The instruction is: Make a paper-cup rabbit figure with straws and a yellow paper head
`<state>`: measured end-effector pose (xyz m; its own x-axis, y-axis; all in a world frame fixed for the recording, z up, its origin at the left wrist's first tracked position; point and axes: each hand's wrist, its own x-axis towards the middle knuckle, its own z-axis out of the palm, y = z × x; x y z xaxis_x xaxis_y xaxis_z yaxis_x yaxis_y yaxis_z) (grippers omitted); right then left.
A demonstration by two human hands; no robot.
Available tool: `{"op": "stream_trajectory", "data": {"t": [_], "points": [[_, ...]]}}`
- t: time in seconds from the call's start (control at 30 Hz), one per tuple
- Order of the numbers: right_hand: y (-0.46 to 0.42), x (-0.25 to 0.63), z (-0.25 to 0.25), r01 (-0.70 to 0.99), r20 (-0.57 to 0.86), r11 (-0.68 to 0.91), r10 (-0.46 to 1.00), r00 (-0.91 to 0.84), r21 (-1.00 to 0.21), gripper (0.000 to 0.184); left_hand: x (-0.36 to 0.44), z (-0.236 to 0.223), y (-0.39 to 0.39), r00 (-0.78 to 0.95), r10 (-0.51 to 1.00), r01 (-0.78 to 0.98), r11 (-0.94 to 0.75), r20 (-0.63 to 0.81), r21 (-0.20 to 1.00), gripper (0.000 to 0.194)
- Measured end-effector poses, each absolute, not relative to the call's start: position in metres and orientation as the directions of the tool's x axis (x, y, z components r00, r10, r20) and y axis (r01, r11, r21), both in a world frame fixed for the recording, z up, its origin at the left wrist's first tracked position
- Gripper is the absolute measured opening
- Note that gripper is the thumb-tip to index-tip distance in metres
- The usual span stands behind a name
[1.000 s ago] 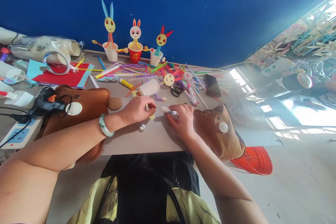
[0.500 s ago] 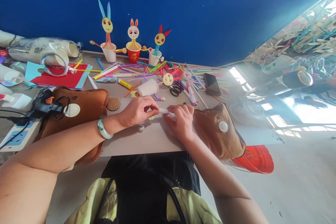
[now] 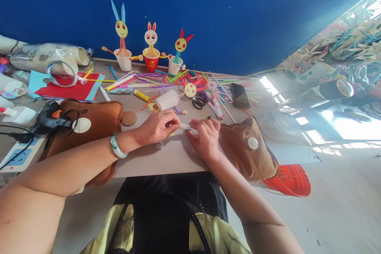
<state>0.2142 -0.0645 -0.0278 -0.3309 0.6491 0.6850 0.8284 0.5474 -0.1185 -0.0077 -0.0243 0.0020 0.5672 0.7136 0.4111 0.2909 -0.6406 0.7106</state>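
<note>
Between my two hands lies a small clear tube with a whitish tip [image 3: 183,126], its kind not plain to see. My right hand [image 3: 206,135] is closed round its body. The thumb and fingers of my left hand [image 3: 159,127] are pinched at the tip end. Below the left fingers, a small shiny round piece [image 3: 160,145] rests on the table [image 3: 175,160]. A bit of a yellow disc [image 3: 172,134] shows just under the tube, mostly hidden by the left hand.
A white paper cup [image 3: 168,100] lies on its side, joined to a yellow face disc [image 3: 190,90]. Scissors [image 3: 198,103], a phone [image 3: 239,95] and scattered straws lie behind. Brown pouches [image 3: 92,119] flank my hands. Three rabbit cup figures [image 3: 151,58] stand along the blue wall.
My left hand has come to the tube's tip and pinched it; earlier its fingers were apart from it. My right hand has kept its hold with little movement.
</note>
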Motion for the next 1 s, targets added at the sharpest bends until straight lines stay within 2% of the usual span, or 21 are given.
{"op": "stream_trajectory", "data": {"t": [0.27,0.53,0.73,1.0], "points": [[-0.0646,0.2151,-0.0281,0.838,0.667,0.528,0.674,-0.316,-0.137,0.009,-0.0074,0.0068,-0.0255,0.557,0.749,0.314,-0.591,0.36,0.743,0.021],[-0.0652,0.2155,-0.0268,0.831,0.696,0.544,0.642,-0.322,-0.116,0.008,-0.0077,0.0053,-0.0224,0.509,0.789,0.312,-0.541,0.343,0.781,0.014],[-0.0657,0.2166,-0.0274,0.84,0.676,0.526,0.668,-0.31,-0.134,0.01,-0.0079,0.0082,-0.0214,0.48,0.832,0.326,-0.463,0.278,0.824,0.018],[-0.0645,0.2164,-0.0281,0.847,0.685,0.518,0.661,-0.305,-0.123,0.01,-0.0078,0.0092,-0.0243,0.521,0.776,0.274,-0.546,0.355,0.792,0.016]]}}
